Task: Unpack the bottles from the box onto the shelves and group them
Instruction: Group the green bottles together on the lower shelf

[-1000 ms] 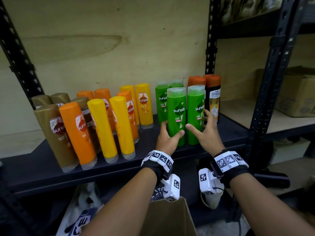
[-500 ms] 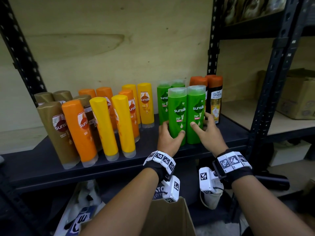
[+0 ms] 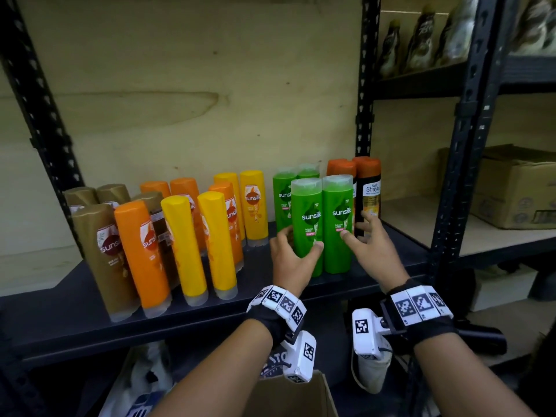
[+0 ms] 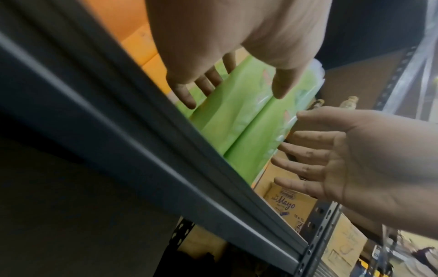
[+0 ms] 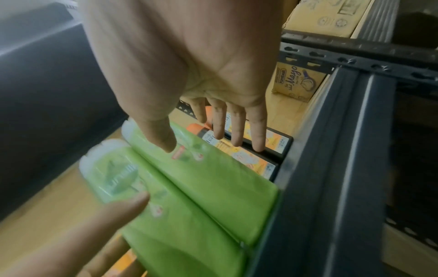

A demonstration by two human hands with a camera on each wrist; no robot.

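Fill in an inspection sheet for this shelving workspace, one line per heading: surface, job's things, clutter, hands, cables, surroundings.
Surface: dark shelf, bottles standing on it.
Job's things: brown bottles, orange bottles, yellow bottles, green bottles and orange-capped dark bottles stand in colour groups; cardboard box below.
Clutter: plastic bag under the shelf.
Hands: left hand and right hand open, flanking the front green pair.
Cables: nothing seen.
Surroundings: plywood back wall; carton on neighbouring shelf.
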